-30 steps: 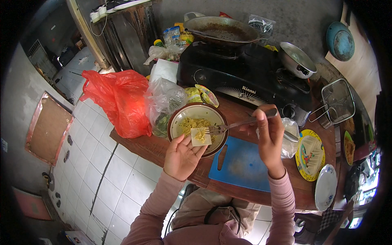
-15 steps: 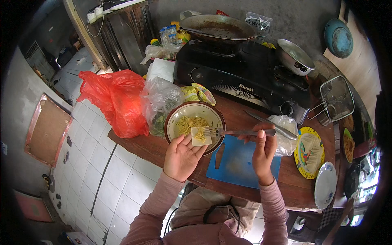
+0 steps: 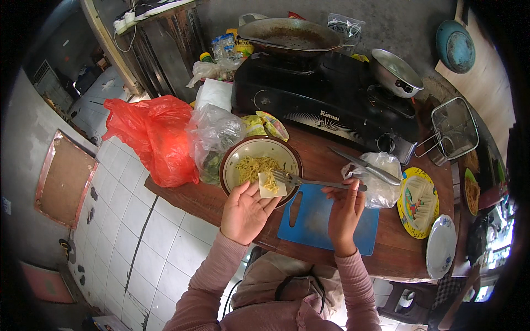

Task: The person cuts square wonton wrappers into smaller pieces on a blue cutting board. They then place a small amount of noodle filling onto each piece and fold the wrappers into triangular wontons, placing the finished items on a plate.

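By the bowl (image 3: 264, 147), the flat left hand (image 3: 245, 216) carries a wrapper (image 3: 268, 192), probably floppy, best held underneath; the right hand (image 3: 345, 218) pinches a fork (image 3: 323, 183).

across the outstretched fingers of your left hand (image 3: 244, 218) you have a thin, pale, square wrapper (image 3: 267, 193), spread open and unfolded, with a small clump of yellow noodles (image 3: 270, 182) on its upper part. your right hand (image 3: 346, 212) pinches the handle of a metal fork (image 3: 326, 183), which lies nearly level, tines at that clump. behind the wrapper, the round cream bowl (image 3: 282, 151) with its brown rim sits upright, a loose tangle of yellow noodles inside; from your view, the wrapper overlaps the bowl's near side.
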A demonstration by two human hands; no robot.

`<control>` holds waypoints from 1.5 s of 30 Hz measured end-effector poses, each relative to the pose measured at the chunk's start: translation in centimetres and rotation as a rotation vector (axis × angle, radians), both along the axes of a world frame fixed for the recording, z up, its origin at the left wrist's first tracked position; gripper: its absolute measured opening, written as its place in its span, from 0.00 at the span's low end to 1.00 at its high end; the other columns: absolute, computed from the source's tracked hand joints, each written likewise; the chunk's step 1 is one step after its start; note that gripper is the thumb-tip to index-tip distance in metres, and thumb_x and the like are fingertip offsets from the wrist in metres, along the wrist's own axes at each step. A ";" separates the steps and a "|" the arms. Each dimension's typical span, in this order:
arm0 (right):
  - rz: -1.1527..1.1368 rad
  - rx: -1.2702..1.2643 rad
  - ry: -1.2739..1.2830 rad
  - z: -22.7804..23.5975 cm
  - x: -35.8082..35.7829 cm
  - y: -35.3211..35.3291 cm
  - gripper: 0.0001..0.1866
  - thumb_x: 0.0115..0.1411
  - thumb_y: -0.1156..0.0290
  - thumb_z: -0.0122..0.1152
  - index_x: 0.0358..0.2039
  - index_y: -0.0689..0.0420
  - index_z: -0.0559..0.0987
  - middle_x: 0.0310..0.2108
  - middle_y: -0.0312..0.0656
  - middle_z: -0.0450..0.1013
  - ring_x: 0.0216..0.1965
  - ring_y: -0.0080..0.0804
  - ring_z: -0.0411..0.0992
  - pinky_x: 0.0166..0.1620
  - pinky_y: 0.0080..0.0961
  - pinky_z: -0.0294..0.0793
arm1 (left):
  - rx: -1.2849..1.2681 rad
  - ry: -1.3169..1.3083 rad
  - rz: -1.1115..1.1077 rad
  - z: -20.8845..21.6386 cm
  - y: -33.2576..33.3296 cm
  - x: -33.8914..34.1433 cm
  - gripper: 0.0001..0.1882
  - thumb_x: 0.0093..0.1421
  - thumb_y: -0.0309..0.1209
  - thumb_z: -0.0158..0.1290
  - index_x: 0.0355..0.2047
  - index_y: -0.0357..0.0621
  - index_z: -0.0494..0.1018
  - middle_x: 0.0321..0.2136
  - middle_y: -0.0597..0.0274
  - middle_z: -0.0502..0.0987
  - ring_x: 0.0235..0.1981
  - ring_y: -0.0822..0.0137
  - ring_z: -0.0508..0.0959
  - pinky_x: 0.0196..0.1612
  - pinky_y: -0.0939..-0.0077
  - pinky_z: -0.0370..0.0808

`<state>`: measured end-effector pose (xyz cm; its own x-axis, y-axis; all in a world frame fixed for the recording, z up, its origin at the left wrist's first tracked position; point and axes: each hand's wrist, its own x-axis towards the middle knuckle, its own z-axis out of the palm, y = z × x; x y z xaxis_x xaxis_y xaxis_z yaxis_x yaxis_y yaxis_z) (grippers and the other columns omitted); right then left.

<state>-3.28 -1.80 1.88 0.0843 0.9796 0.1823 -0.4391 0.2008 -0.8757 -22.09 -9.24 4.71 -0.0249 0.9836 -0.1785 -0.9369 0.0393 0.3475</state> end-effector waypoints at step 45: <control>0.031 0.368 -0.389 3.0 1.2 -0.9 0.12 0.68 0.66 0.42 0.37 0.63 0.65 0.31 0.44 0.67 0.29 0.33 0.74 0.35 0.28 0.73 | 0.020 -0.045 0.092 -0.6 -2.3 -2.4 0.26 0.64 0.39 0.39 0.56 0.31 0.59 0.57 0.49 0.64 0.60 0.56 0.60 0.66 0.58 0.51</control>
